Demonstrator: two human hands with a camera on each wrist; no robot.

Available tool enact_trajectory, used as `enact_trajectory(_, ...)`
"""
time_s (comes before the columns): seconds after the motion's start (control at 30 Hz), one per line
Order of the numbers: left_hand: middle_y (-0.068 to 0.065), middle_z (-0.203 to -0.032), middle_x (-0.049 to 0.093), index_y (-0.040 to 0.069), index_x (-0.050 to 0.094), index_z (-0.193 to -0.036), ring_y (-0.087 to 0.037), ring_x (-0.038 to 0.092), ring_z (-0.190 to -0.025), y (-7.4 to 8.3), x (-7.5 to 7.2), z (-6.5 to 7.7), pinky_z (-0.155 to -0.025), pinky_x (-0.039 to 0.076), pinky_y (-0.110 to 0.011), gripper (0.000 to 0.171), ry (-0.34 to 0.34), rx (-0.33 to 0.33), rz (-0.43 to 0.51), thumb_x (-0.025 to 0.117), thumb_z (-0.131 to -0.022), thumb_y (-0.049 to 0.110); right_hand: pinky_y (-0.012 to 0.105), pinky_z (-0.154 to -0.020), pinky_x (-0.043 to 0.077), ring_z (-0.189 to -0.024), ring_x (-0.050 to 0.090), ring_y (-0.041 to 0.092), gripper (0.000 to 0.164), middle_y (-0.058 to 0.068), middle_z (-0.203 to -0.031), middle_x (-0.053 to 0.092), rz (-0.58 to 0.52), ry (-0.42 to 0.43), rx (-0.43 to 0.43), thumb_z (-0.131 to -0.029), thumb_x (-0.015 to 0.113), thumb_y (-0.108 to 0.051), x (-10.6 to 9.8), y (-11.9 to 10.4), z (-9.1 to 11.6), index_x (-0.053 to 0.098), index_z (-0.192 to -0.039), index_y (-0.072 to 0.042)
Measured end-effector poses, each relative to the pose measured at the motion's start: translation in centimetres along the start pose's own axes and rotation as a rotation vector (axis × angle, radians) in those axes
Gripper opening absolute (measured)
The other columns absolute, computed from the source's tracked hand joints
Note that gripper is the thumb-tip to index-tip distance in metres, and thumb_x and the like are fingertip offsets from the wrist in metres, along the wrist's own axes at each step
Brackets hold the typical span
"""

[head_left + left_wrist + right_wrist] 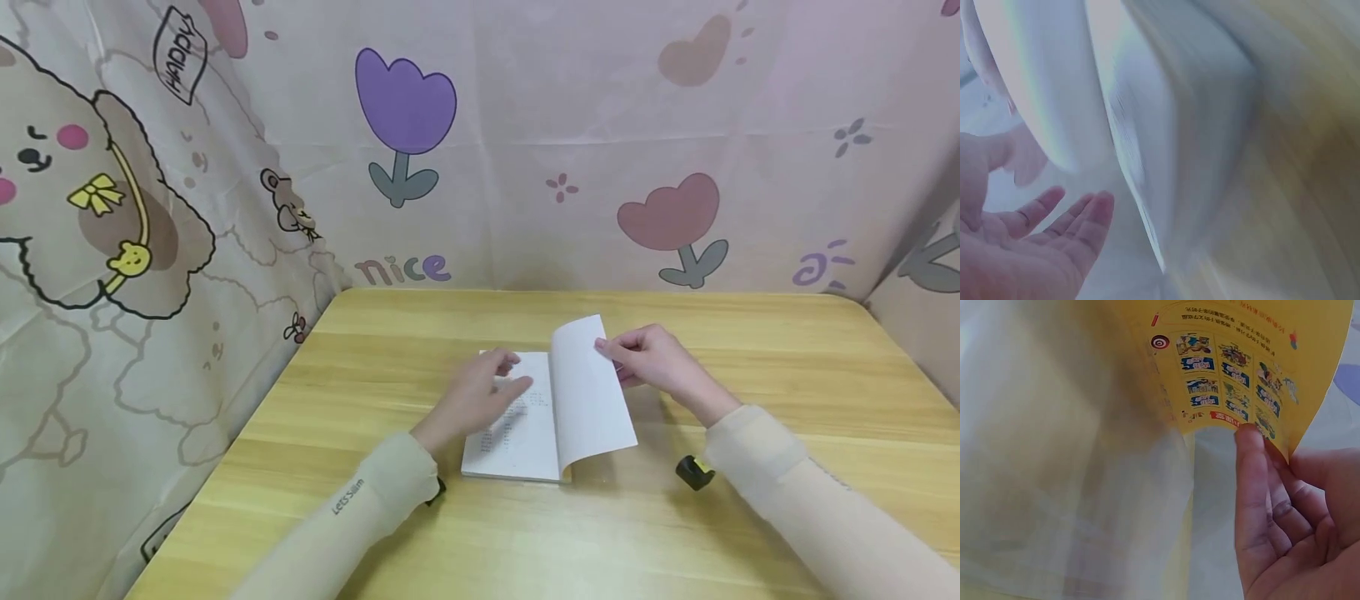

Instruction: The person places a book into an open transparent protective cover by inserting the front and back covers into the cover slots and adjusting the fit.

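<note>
A book (pixel 525 446) lies open on the wooden table, its left page carrying small lines of print. Its raised white leaf (pixel 588 404) curves up from the spine on the right side. My right hand (pixel 656 362) pinches the outer edge of this leaf between thumb and fingers. In the right wrist view, the leaf's other face is a yellow cover (pixel 1235 350) with small printed pictures. Over the left page is my left hand (pixel 476 400), fingers apart and loosely bent, holding nothing; the left wrist view, partly blurred, shows its fingers (pixel 1085 231) beside the book.
The wooden table (pixel 360 367) meets a patterned cloth (pixel 510 217) at the back, and similar cloth hangs on the left. A small black object with yellow (pixel 695 472) is near the right sleeve. Another dark object (pixel 437 493) shows partly beside the left sleeve.
</note>
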State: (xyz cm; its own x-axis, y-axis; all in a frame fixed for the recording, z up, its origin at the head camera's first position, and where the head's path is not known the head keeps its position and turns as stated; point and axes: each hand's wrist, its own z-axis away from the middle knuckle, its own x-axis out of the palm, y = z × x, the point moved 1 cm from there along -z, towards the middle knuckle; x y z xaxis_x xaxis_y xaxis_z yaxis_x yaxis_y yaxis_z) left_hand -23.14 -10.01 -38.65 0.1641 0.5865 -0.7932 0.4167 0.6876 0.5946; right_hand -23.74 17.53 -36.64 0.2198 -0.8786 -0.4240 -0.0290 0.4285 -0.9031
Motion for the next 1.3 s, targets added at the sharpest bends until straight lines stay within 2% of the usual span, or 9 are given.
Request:
enact_trajectory(0.1,-0.004,-0.141,0.047,0.014,0.044,-0.142,-0.024,0.051,-0.121,1.1,1.3,-0.6,-0.095,0.043,-0.039,0.066,-0.052,0.016,0.080,0.049,-0.093,0.058,0.040,-0.065,0.057,-0.070,0.068,0.025,0.043,0.010,-0.081,0.070,0.066,-0.007,-0.016,-0.096,0.059,-0.035,0.3,0.0,0.0,0.071,-0.100,0.006)
enact_trajectory(0.27,0.002,-0.157,0.021,0.023,0.029,-0.153,-0.019,0.026,-0.138,2.4,2.5,-1.4,-0.106,0.028,-0.043,0.078,-0.082,0.064,0.109,0.043,-0.090,0.068,0.039,-0.061,0.057,-0.068,0.068,0.025,0.040,0.007,-0.077,0.070,0.205,-0.011,-0.064,-0.098,0.055,-0.034,0.9,-0.2,-0.2,0.073,-0.100,0.002)
enact_trajectory(0.4,0.002,-0.159,0.005,0.026,0.025,-0.155,-0.020,0.018,-0.140,2.6,3.0,-1.5,-0.104,0.032,-0.040,0.079,-0.118,0.105,0.104,0.042,-0.090,0.068,0.038,-0.059,0.057,-0.070,0.069,0.025,0.039,0.007,-0.079,0.071,0.255,-0.017,-0.084,-0.099,0.055,-0.032,1.5,-0.4,-0.2,0.072,-0.104,0.001)
enact_trajectory(0.57,-0.003,-0.159,0.006,0.027,0.025,-0.155,-0.023,0.024,-0.138,2.7,3.1,-1.5,-0.098,0.040,-0.036,0.081,-0.151,0.073,0.107,0.047,-0.088,0.068,0.031,-0.054,0.054,-0.068,0.067,0.025,0.035,0.005,-0.078,0.070,0.335,0.003,-0.118,-0.098,0.055,-0.034,2.0,0.0,-0.4,0.075,-0.097,-0.005)
enact_trajectory(0.7,-0.003,-0.159,0.005,0.029,0.025,-0.155,-0.022,0.021,-0.139,2.7,3.1,-1.4,-0.102,0.035,-0.039,0.083,-0.168,0.041,0.097,0.050,-0.086,0.068,0.030,-0.052,0.047,-0.063,0.061,0.023,0.032,0.006,-0.074,0.068,0.393,0.006,-0.118,-0.098,0.056,-0.035,2.1,0.2,-0.5,0.075,-0.090,-0.011)
enact_trajectory(0.87,-0.002,-0.159,0.004,0.031,0.023,-0.155,-0.020,0.019,-0.140,2.8,3.3,-1.2,-0.105,0.031,-0.042,0.084,-0.177,0.023,0.061,0.050,-0.086,0.069,0.032,-0.062,0.049,-0.075,0.061,0.019,0.032,0.003,-0.085,0.070,0.436,0.003,-0.127,-0.098,0.055,-0.037,2.0,0.5,-0.2,0.076,-0.094,-0.013)
enact_trajectory(1.03,-0.002,-0.159,0.005,0.030,0.025,-0.155,-0.020,0.019,-0.140,2.7,3.4,-1.1,-0.106,0.028,-0.041,0.083,-0.174,0.013,0.033,0.052,-0.086,0.067,0.039,-0.074,0.051,-0.087,0.063,0.019,0.031,0.003,-0.095,0.071,0.529,0.020,-0.154,-0.098,0.055,-0.032,1.4,0.9,0.4,0.075,-0.102,-0.009)
enact_trajectory(1.13,-0.003,-0.159,0.005,0.029,0.025,-0.155,-0.021,0.018,-0.140,2.7,3.5,-1.2,-0.107,0.026,-0.042,0.084,-0.177,0.012,0.008,0.053,-0.086,0.067,0.044,-0.079,0.051,-0.086,0.064,0.025,0.031,0.011,-0.101,0.070,0.633,0.011,-0.159,-0.096,0.059,-0.027,1.1,1.1,1.0,0.072,-0.107,-0.001)
enact_trajectory(1.3,-0.003,-0.159,0.004,0.028,0.025,-0.155,-0.023,0.018,-0.140,2.6,3.8,-1.2,-0.108,0.024,-0.044,0.083,-0.179,0.014,-0.034,0.052,-0.086,0.067,0.053,-0.086,0.047,-0.098,0.060,0.039,0.055,0.026,-0.119,0.060,0.808,-0.009,-0.148,-0.091,0.064,-0.039,1.1,1.4,2.4,0.063,-0.117,0.010)
